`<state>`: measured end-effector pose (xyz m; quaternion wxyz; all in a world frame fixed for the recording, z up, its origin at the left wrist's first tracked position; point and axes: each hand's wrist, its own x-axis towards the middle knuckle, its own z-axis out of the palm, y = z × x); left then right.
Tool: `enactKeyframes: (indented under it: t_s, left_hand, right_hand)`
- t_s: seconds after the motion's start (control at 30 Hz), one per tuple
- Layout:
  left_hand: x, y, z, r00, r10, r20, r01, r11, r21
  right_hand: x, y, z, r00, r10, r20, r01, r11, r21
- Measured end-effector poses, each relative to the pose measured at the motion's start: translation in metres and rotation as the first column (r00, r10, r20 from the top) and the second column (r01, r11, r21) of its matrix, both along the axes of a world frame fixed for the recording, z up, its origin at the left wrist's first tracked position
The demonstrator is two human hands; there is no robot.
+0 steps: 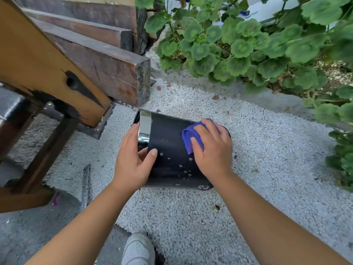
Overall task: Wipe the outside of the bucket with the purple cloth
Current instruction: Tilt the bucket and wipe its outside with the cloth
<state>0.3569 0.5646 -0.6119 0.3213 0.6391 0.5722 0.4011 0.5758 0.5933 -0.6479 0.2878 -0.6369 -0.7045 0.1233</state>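
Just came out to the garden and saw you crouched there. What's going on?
A person is wiping a black bucket lying on its side on white gravel. The left hand grips its shiny rim end, and the right hand presses a purple cloth on the wall. Pale spots remain.

Bucket [172,150] smooth black, shiny metal rim band; purple cloth [188,136] soft; gravel [191,217] rough.

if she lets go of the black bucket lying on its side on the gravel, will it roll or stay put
Likely to roll a little: the bucket lies on its round side, and the left hand grips its shiny rim. The gravel would probably stop it soon. It looks rigid, keeping its shape under the right hand with the purple cloth.
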Motion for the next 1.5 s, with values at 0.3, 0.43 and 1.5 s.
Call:
enactKeyframes:
  t_s: [0.3,0.43,1.5]
  left_hand:
    - [0.001,-0.006,0.000,0.995,-0.012,-0.103,0.010,1.000,-0.019]
    - [0.001,-0.008,0.004,0.990,-0.062,-0.128,0.063,0.998,0.003]
    - [0.008,-0.003,-0.010,0.978,-0.108,-0.176,0.115,0.993,0.029]
  right_hand:
    - [0.014,-0.001,-0.002,0.980,-0.161,-0.116,0.147,0.982,-0.122]
    - [-0.026,0.001,0.029,0.967,-0.029,-0.252,0.032,0.999,0.004]
    - [-0.019,0.012,0.007,0.944,-0.118,-0.308,0.093,0.991,-0.096]
